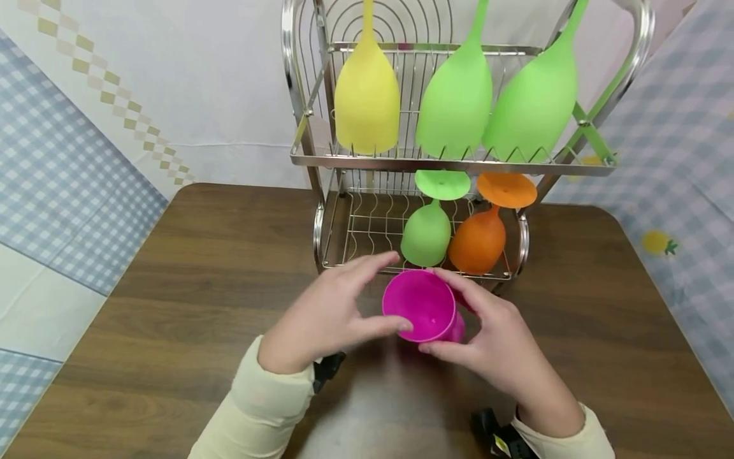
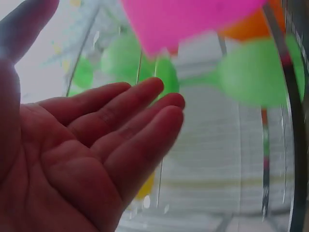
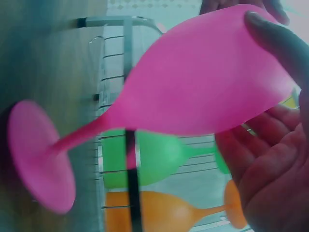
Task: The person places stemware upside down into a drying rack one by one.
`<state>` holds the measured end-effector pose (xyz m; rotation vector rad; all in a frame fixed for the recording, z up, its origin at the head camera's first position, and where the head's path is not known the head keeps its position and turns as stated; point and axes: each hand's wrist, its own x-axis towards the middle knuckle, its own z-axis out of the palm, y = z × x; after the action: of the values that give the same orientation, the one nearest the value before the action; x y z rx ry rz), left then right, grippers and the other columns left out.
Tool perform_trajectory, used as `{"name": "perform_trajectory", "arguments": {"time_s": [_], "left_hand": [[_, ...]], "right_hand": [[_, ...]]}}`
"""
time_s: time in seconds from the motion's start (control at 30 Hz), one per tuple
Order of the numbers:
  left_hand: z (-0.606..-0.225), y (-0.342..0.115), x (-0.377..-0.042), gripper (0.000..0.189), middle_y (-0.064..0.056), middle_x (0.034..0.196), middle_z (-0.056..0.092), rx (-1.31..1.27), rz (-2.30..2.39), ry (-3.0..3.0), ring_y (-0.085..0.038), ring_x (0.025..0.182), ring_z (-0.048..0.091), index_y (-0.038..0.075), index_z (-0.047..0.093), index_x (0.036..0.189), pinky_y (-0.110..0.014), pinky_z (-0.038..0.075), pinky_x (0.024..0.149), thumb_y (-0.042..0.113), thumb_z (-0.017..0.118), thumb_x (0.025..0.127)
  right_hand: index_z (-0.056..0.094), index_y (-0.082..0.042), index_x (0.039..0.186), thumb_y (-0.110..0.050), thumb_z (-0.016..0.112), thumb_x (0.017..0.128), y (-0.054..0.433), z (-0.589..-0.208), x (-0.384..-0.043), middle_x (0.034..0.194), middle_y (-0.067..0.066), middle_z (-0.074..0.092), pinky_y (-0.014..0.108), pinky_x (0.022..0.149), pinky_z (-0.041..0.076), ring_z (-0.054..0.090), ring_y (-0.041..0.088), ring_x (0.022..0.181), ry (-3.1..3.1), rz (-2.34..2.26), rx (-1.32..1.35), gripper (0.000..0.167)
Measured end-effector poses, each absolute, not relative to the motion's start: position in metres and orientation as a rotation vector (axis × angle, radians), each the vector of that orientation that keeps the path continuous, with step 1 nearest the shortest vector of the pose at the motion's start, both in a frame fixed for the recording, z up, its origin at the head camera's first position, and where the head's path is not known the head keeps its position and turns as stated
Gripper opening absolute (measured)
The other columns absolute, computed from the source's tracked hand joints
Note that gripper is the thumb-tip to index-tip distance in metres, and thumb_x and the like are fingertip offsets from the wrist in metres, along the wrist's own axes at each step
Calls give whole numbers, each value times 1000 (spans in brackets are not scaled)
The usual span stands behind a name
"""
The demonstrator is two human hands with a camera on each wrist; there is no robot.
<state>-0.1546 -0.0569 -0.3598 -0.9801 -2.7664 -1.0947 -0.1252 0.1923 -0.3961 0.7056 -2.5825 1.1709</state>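
A pink plastic wine glass [image 1: 417, 299] stands mouth up in front of the rack, seen from above in the head view. My right hand [image 1: 497, 335] grips its bowl near the rim, thumb and fingers on opposite sides. In the right wrist view the glass's bowl, thin stem and round foot [image 3: 41, 157] all show. At the left of the bowl is my left hand [image 1: 327, 312], fingers extended and spread from the thumb, which overlaps the rim in the head view. The left wrist view shows its fingers [image 2: 140, 150] loosely straight, with the pink glass [image 2: 193, 19] beyond them.
A two-tier metal dish rack [image 1: 453, 164] stands at the back of the wooden table [image 1: 229, 255]. Upside-down on its top tier are a yellow glass [image 1: 367, 95] and two green ones [image 1: 455, 102]. Below are an upside-down green glass [image 1: 426, 236] and an orange one [image 1: 478, 242].
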Motion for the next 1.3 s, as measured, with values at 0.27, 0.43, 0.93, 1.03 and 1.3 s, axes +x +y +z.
{"name": "perform_trajectory", "arguments": {"time_s": [0.27,0.43,0.93,1.03,1.3], "left_hand": [[-368,-33,-145,90,-8,141,58,-1077,-1069,-2823,-20,120,61,5,48,146,-30,54,96,53,82,78],[-373,-28,-145,87,-6,137,60,-1091,-1079,-2786,-18,116,63,5,51,144,-28,55,94,51,84,77],[-378,-21,-144,76,-3,130,62,-1028,-1152,-2738,-16,102,65,6,54,139,-22,57,83,40,84,78],[-376,-24,-144,75,-3,130,62,-1028,-1247,-2697,-15,103,64,5,54,138,-21,57,82,38,84,77],[-368,-32,-147,72,-6,133,61,-848,-1796,-2588,-19,114,64,5,53,141,-30,56,92,23,84,79]], "right_hand": [[55,-6,142,-21,98,60,187,-384,-112,138,11,61,49,92,57,61,32,122,-2580,755,815,93],[58,-4,138,-21,99,59,183,-380,-106,138,11,62,51,98,53,57,30,127,-2586,621,811,91],[57,-6,140,-14,100,55,181,-379,-104,140,10,60,50,99,53,55,30,129,-2577,630,774,96],[56,-6,142,-16,100,56,182,-375,-102,142,9,59,34,109,46,54,31,130,-2528,697,784,97],[57,7,135,-28,82,85,182,-360,-95,132,18,64,24,106,45,60,25,124,-2125,1415,636,66]]}}
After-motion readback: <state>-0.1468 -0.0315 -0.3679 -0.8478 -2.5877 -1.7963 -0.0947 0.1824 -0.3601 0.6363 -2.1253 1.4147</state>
